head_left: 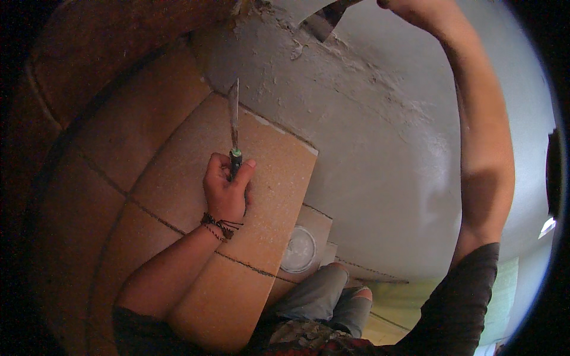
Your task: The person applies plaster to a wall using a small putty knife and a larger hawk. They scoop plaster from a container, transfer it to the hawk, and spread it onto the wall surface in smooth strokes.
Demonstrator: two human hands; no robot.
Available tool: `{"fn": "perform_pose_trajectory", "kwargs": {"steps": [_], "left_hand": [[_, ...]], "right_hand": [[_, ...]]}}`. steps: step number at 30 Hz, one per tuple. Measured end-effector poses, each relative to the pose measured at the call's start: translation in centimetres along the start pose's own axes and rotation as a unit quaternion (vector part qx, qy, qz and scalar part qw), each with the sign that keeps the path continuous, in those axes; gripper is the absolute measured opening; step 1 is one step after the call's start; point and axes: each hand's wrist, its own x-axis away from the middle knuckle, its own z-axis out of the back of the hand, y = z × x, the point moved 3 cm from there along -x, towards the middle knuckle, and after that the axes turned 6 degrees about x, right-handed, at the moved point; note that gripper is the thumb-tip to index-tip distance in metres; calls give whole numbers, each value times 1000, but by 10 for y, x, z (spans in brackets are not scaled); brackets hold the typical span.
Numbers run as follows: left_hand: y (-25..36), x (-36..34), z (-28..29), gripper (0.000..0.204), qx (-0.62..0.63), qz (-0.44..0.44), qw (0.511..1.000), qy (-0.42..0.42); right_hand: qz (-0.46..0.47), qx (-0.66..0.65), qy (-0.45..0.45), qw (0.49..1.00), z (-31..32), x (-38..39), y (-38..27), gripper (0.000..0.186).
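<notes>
Over the tiles (273,154), a putty knife (234,113) is gripped by the closed left hand (227,191), blade pointing far; at the far wall (368,154), a broad scraper (325,22) is held by the partly cropped right hand (418,12), apparently slanted to suit the rough plaster (356,56)

My left hand (228,191) curls closed, thumb forward — my right arm (488,157) arches high, right hand (420,12) partly out of view.

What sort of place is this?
Probably an indoor stairway under repair: tan tiled surfaces sit at different levels, the grey wall has a rough patch, and a broad scraper is up against it.
</notes>
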Motion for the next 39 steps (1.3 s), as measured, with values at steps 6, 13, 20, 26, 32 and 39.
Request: {"fn": "perform_pose_trajectory", "kwargs": {"steps": [6,13,20,26,32,39], "left_hand": [[3,-2,-14,31,11,-3,999,-37],[0,-1,-7,32,3,-5,1000,-14],[4,1,-11,31,32,2,999,14],[3,-2,-6,30,39,-6,999,11],[8,-5,-7,28,26,-38,999,12],[-2,0,-13,31,-235,-232,943,-47]], "right_hand": [[3,-41,21,999,45,26,-9,20],[131,83,138,978,-31,81,-6,18],[-109,-116,310,937,-124,200,-23,25],[-341,-507,304,731,-180,228,-47,39],[-333,-844,219,360,-189,220,-58,53],[-245,-923,134,264,-195,248,-16,62]]}}
